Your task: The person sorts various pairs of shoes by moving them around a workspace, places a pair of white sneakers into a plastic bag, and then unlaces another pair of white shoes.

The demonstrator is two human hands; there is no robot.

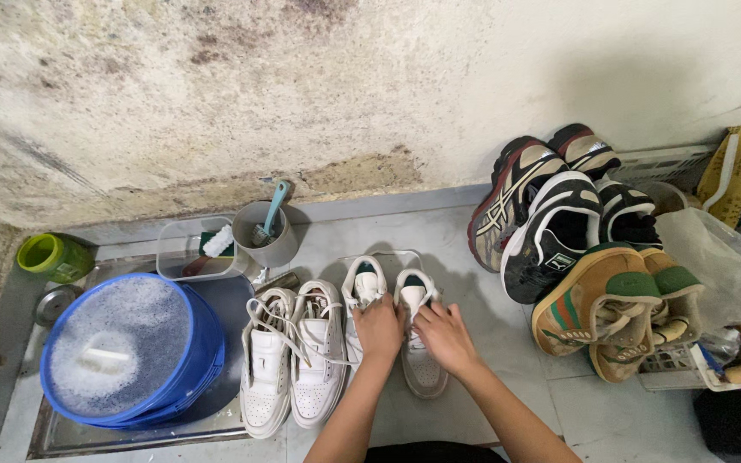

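Two pairs of white sneakers stand on the tiled floor in front of me. My left hand (379, 330) rests on the left shoe (363, 291) of the nearer pair, over its laces. My right hand (444, 336) grips the lace area of the right shoe (419, 364) beside it. To the left stands the other white pair (292, 369), laces loose, its heels against a metal tray (130, 433).
A blue bucket (135, 351) of soapy water sits in the tray. Behind it are a grey cup with a teal brush (269, 227), a clear tub (195, 249) and a green jar (51, 255). Several sneakers (576, 257) pile up at the right beside a plastic basket (688, 369). A stained wall runs behind.
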